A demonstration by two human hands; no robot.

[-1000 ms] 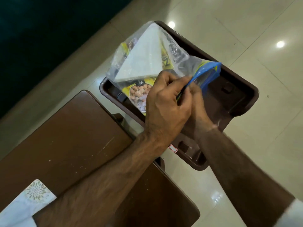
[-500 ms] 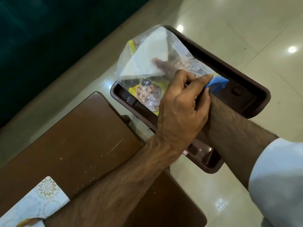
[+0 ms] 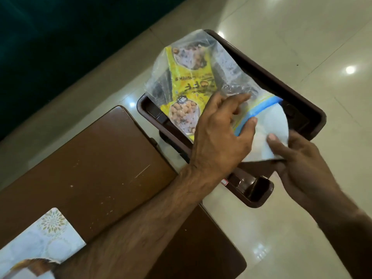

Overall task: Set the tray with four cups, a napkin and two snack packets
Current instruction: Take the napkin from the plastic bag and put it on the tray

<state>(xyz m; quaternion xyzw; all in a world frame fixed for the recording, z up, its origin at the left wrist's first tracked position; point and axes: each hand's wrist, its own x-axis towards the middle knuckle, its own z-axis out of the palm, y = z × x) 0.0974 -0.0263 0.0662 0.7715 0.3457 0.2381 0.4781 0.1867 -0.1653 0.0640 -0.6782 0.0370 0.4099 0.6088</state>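
A clear plastic zip bag (image 3: 225, 63) with a blue seal strip lies over the dark brown tray (image 3: 302, 109). Inside it shows a yellow snack packet (image 3: 187, 91) printed with nuts. My left hand (image 3: 219, 137) grips the bag's blue-edged mouth, thumb on the seal. My right hand (image 3: 298, 162) pinches a folded white napkin (image 3: 269, 127) that is out of the bag's mouth, over the tray's near right part. No cups are visible.
A brown wooden table (image 3: 96, 170) fills the lower left, with a white patterned cloth (image 3: 40, 240) at its near corner. The tray sits past the table's right edge above a glossy cream tiled floor (image 3: 302, 37). A dark wall runs along the top left.
My right hand was reaching into the bag, where the white napkin lay. It has now drawn the napkin out through the mouth. The left hand still holds the bag's opening.
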